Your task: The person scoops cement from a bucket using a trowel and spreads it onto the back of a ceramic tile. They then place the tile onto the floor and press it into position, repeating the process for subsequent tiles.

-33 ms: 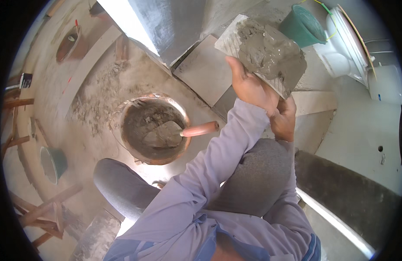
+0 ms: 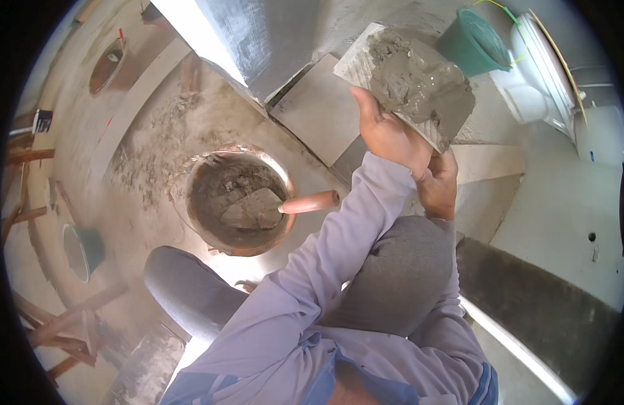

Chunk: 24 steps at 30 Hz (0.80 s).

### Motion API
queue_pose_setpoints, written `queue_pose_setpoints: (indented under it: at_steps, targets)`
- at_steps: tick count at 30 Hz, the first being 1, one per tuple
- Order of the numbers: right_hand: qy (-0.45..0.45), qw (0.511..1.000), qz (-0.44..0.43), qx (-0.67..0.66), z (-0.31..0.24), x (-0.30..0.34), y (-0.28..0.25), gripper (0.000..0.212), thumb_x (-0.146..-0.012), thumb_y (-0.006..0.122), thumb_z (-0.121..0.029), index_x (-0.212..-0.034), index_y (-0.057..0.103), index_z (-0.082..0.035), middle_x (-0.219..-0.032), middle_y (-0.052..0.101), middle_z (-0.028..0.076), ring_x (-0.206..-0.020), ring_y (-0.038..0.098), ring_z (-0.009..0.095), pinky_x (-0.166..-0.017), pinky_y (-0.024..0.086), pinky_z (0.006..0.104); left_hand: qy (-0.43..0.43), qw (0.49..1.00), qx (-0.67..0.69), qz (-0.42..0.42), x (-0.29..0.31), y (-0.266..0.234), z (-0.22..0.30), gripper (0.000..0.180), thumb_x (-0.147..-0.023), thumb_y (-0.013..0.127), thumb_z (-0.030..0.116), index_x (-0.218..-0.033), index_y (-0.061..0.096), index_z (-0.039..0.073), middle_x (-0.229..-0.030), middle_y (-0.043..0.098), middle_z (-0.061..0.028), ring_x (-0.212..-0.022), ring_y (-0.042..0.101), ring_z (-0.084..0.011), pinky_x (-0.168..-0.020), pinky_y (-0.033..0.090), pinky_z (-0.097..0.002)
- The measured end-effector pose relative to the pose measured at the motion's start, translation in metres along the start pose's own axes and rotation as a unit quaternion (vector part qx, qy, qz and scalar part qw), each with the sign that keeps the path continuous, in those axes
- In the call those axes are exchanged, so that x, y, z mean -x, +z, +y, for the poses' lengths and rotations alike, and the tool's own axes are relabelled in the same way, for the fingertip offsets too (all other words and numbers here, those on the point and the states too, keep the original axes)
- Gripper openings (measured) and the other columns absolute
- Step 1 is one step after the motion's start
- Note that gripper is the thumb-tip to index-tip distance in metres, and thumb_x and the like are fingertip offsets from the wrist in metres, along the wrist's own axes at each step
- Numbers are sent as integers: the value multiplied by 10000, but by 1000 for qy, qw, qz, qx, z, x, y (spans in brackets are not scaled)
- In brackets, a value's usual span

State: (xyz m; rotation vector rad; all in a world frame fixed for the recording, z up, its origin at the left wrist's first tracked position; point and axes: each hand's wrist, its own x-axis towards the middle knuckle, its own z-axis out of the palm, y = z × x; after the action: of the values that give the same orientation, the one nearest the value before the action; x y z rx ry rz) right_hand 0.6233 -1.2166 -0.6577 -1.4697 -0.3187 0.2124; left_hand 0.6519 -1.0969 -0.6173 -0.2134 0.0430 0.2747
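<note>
A tile with a ridged underside is held up in front of me, tilted, its exposed face heaped with wet grey mortar. My left hand supports its near edge, thumb raised along the side and the other fingers hidden beneath. Close by on the right, my right hand is at the tile's lower corner; its fingers are partly hidden. To the left stands a round bucket of mortar. A trowel lies in it, blade on the mortar and reddish handle over the rim.
Beyond my hands are a flat floor tile, a green bucket and a white toilet. A grey panel rises at the top. Another bucket and wooden pieces are at left. A long plank lies on the floor.
</note>
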Motion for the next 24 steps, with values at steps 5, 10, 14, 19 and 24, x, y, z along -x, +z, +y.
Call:
queue_pose_setpoints:
  at_steps: [5, 10, 14, 19, 24]
  targets:
    - [29, 994, -24, -106, 42, -28, -14, 772, -788, 778, -394, -1355, 440, 6, -1181, 594, 59, -1011, 578, 150, -827, 483, 278, 8, 999, -34, -8, -21, -38, 4, 710, -967, 301, 604, -1433, 325, 69, -1452, 379, -143, -1318, 373, -364, -1117, 263, -531]
    - [32, 992, -26, -120, 79, -44, -16, 681, -832, 743, -383, -1329, 479, 2, -1174, 589, 31, -973, 559, 111, -785, 462, 245, 7, 999, -17, 46, -32, -66, 12, 694, -977, 244, 585, -1444, 308, 76, -1481, 347, -155, -1363, 305, -390, -1140, 212, -551]
    - [47, 992, -30, -114, 112, -53, -19, 596, -853, 729, -345, -1291, 529, 6, -1187, 587, 29, -1007, 561, 129, -833, 456, 267, 36, 997, -19, 60, -37, -98, 22, 691, -980, 234, 578, -1449, 305, 76, -1490, 339, -148, -1369, 302, -386, -1145, 208, -551]
    - [31, 991, -43, -124, 139, -69, -22, 584, -868, 708, -345, -1297, 535, 12, -1187, 603, 36, -1088, 545, 161, -944, 412, 307, 46, 996, -14, 78, -38, -113, 28, 698, -969, 261, 589, -1454, 305, 88, -1493, 338, -139, -1373, 303, -366, -1144, 211, -539]
    - [82, 982, -47, -163, 161, -82, -23, 533, -893, 674, -344, -1269, 556, 16, -1141, 626, 43, -1090, 544, 159, -959, 399, 301, 75, 992, 13, 102, -44, -134, 33, 721, -948, 293, 601, -1463, 298, 96, -1507, 322, -119, -1392, 278, -340, -1159, 181, -515]
